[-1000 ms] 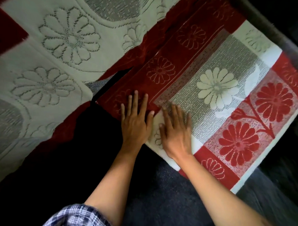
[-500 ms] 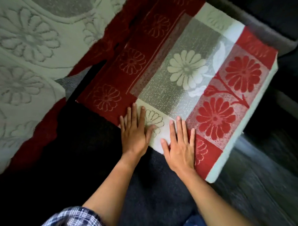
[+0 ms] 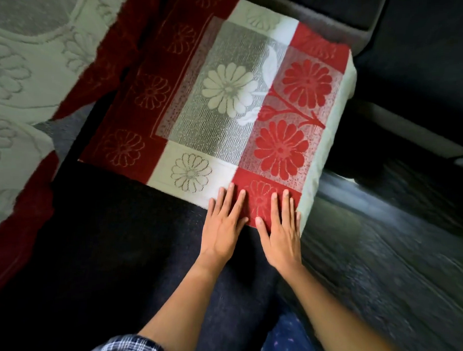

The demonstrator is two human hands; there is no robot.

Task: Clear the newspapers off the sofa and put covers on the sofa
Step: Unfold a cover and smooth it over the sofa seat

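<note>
A dark, coarse-woven sofa seat (image 3: 102,249) fills the lower half of the head view in dim light. A dark floor (image 3: 394,248), blurred in the frame, runs along its right side. A grey padded edge (image 3: 338,23) crosses the top right corner, with deeper shadow behind it.

A red-and-cream cover (image 3: 228,90) lies spread flat on the seat, towards its right end. A cream border along the cover's right side folds down over the seat's edge beside the floor. The cover is a patchwork of panels: a dark red band of outlined daisies on the left, a grey mesh centre with one large cream daisy, and two bright red daisies on a stem to the right. Small flower squares line its near edge. A second, cream cover (image 3: 23,68) with raised flowers and a red border lies to the left, its edge meeting the first near the top.

The person's left hand (image 3: 224,233) lies flat, its fingers (image 3: 229,199) straight and slightly spread. The fingertips rest on the cover's near edge and the palm on the bare seat. The right hand (image 3: 282,241) lies flat just beside it, straight fingers (image 3: 286,207) pressed on the red panel at the near right corner. Neither hand grips anything. A plaid sleeve (image 3: 127,346) shows at the bottom.
</note>
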